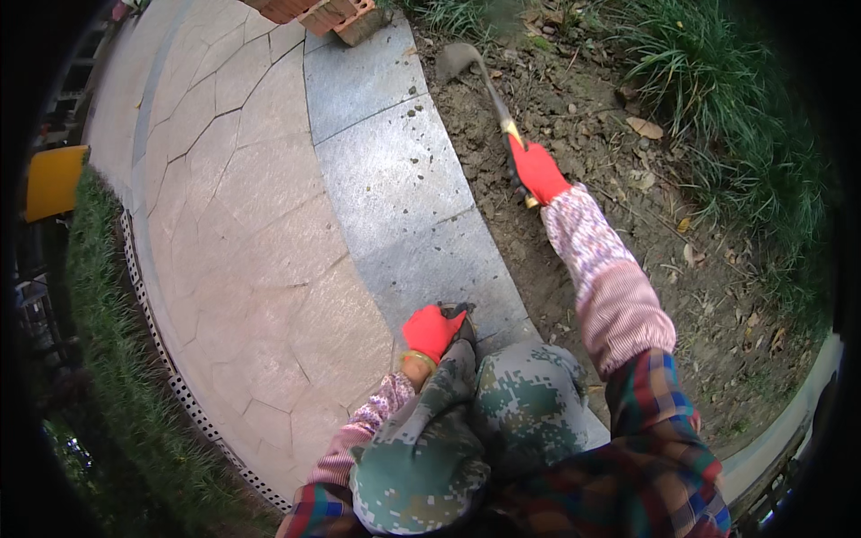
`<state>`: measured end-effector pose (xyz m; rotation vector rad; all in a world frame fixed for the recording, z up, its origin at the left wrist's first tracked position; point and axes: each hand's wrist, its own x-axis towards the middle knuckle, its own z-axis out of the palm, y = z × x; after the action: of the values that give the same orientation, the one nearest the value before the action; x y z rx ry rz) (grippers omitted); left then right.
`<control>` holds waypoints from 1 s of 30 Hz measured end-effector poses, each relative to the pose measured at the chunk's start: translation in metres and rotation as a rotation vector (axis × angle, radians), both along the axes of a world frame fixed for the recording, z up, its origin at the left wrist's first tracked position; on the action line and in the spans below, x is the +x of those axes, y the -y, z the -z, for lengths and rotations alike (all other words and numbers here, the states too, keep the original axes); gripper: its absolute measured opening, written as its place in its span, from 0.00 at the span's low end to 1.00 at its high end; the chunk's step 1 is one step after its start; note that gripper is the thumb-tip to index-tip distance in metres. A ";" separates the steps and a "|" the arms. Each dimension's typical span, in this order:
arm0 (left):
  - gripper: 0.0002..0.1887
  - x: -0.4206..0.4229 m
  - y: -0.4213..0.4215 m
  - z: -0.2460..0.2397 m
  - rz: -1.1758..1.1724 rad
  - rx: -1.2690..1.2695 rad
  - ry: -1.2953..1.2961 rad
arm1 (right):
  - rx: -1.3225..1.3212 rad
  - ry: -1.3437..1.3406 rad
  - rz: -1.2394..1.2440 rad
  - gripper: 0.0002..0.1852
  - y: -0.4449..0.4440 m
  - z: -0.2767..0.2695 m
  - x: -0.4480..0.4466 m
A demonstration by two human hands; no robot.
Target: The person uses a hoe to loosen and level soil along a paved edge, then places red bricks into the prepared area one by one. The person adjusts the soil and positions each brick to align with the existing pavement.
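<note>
My right hand (538, 169), in a red glove with a black palm, grips the wooden handle of a small hand hoe (496, 97). The hoe's metal blade, slightly blurred, is over the bare soil (531, 235) close to the edge of the grey stone paving (403, 168). My left hand (434, 331), gloved the same way and with a bangle at the wrist, rests near the toe of my shoe, in front of my bent knee. Its fingertips are partly hidden, and whether it holds anything cannot be told.
Red perforated bricks (340, 17) sit on the paving at the top. Tufts of long grass (699, 74) border the soil on the right. Small soil crumbs lie on the grey slabs. Pinkish paving (255, 222) stretches left to a perforated drain strip (192, 403) and a grass verge.
</note>
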<state>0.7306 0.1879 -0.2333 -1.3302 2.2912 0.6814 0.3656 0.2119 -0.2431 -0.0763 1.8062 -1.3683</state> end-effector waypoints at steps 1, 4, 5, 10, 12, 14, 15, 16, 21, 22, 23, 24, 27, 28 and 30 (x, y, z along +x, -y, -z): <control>0.34 0.003 -0.001 0.002 0.008 -0.019 -0.018 | 0.009 0.114 0.006 0.32 0.001 0.007 0.007; 0.33 0.007 -0.004 0.005 -0.001 -0.031 -0.039 | 0.043 0.240 0.024 0.33 -0.043 0.015 0.041; 0.33 0.006 -0.003 0.004 0.011 -0.016 -0.022 | 0.134 0.352 0.042 0.32 -0.059 0.013 0.044; 0.33 -0.003 0.004 -0.007 0.044 0.006 -0.034 | 0.124 0.269 -0.043 0.29 -0.099 -0.015 0.039; 0.33 -0.005 0.006 -0.010 0.017 0.045 -0.032 | 0.180 0.164 -0.118 0.30 -0.090 -0.031 0.029; 0.33 -0.004 0.006 -0.009 0.021 0.025 -0.052 | 0.356 -0.320 -0.197 0.31 -0.069 -0.044 0.020; 0.33 -0.003 0.005 -0.007 0.023 0.034 -0.042 | 0.470 -0.504 -0.260 0.31 -0.057 -0.048 0.017; 0.33 -0.002 0.004 -0.005 0.030 0.014 -0.038 | 0.471 -0.410 -0.234 0.32 -0.045 -0.051 0.014; 0.33 0.000 0.002 0.006 0.006 0.018 -0.008 | 0.301 -0.537 -0.294 0.27 -0.037 -0.046 0.028; 0.33 0.001 0.001 0.008 0.005 0.017 -0.009 | 0.364 -0.508 -0.358 0.26 -0.053 -0.044 0.035; 0.33 0.001 0.001 0.008 0.011 0.013 -0.012 | 0.384 -0.530 -0.388 0.21 -0.081 -0.046 0.047; 0.33 0.002 0.000 0.009 0.013 0.004 0.004 | 0.433 -0.617 -0.447 0.19 -0.109 -0.047 0.056; 0.33 0.003 -0.003 0.008 0.047 -0.060 0.012 | 0.523 -0.687 -0.595 0.18 -0.193 -0.062 0.071; 0.33 0.002 -0.004 0.007 0.035 -0.049 -0.002 | 0.545 -0.730 -0.622 0.18 -0.215 -0.071 0.074; 0.33 0.001 -0.005 0.006 0.041 -0.062 -0.011 | 0.536 -0.824 -0.664 0.18 -0.235 -0.091 0.074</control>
<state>0.7315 0.1925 -0.2392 -1.3058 2.3592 0.6108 0.4398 0.4472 -0.1520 -0.9701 2.4275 -0.3448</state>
